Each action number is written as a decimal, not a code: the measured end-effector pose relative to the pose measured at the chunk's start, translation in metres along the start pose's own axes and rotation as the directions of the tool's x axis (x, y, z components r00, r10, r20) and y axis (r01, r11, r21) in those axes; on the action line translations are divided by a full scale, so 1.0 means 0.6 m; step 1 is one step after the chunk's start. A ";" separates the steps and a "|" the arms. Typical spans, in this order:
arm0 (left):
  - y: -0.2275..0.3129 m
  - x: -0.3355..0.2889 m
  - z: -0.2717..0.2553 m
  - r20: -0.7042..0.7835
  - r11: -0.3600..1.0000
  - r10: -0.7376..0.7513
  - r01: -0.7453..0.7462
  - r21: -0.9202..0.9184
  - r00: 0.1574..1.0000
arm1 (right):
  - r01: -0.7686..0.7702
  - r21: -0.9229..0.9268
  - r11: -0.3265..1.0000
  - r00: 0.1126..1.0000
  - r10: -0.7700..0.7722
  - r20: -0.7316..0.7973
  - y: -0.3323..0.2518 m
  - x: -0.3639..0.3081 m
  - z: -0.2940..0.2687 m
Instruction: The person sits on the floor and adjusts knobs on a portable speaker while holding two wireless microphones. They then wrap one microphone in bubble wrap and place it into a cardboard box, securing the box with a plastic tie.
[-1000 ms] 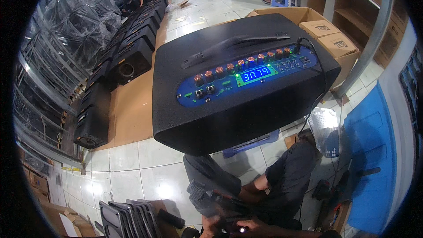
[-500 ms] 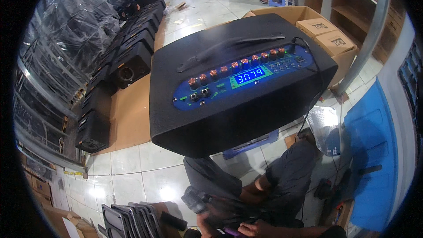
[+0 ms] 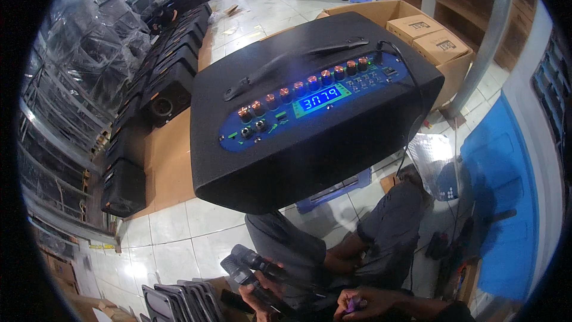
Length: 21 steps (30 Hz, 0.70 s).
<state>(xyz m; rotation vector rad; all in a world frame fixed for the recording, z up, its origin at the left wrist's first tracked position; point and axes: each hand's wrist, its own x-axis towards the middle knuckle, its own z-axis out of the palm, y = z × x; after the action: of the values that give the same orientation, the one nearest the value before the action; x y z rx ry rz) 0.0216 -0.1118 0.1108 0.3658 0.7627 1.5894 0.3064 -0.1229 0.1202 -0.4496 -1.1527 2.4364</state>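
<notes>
Tiled floor [image 3: 179, 232]; black speaker [image 3: 310, 113] before microphones [image 3: 250, 268].

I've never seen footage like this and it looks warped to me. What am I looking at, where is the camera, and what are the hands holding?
There is no machine working here: a person wears a wide fisheye camera on the head, looking down, so straight lines bend near the rim. The big black box in the middle is a portable speaker, seen from above, with a carry handle, a blue control panel with a lit display, a row of knobs and a cable plugged in. It stands on a white tiled floor. At the bottom edge, the left hand holds two dark microphones, and the right hand pinches a small purple thing; what it is, I cannot tell. More black speakers line the left side, cardboard boxes the upper right.
</notes>
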 end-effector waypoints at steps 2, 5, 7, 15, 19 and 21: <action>-0.008 0.002 0.004 0.005 0.998 0.056 -0.056 0.027 0.998 | -0.042 0.119 0.992 0.997 0.050 -0.065 -0.010 0.004 -0.006; -0.027 0.002 0.010 0.034 0.990 0.009 -0.014 0.137 0.999 | 0.173 0.021 0.985 0.984 -0.172 -0.039 -0.026 0.012 -0.024; -0.045 -0.001 0.011 0.039 0.988 -0.092 0.087 0.125 0.995 | 0.136 -0.164 0.977 0.979 -0.159 -0.130 -0.034 0.009 -0.036; -0.050 0.001 0.033 0.163 0.950 -0.258 0.220 0.221 0.952 | 0.213 -0.389 0.896 0.508 -0.442 -0.740 -0.044 -0.056 0.005; -0.046 0.000 0.058 0.251 0.900 -0.436 0.420 0.116 0.864 | -0.058 -0.172 0.983 0.188 -0.158 -0.969 -0.006 -0.142 0.021; -0.060 0.000 0.068 0.331 0.898 -0.439 0.415 0.144 0.835 | -0.192 -0.080 0.978 -0.041 -0.089 -0.995 0.038 -0.212 0.011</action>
<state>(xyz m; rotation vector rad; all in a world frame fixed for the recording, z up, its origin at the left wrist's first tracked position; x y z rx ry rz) 0.0747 -0.1012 0.1168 0.4793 0.5650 1.0359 0.4088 -0.2025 0.1204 -1.9710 -0.5492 1.1436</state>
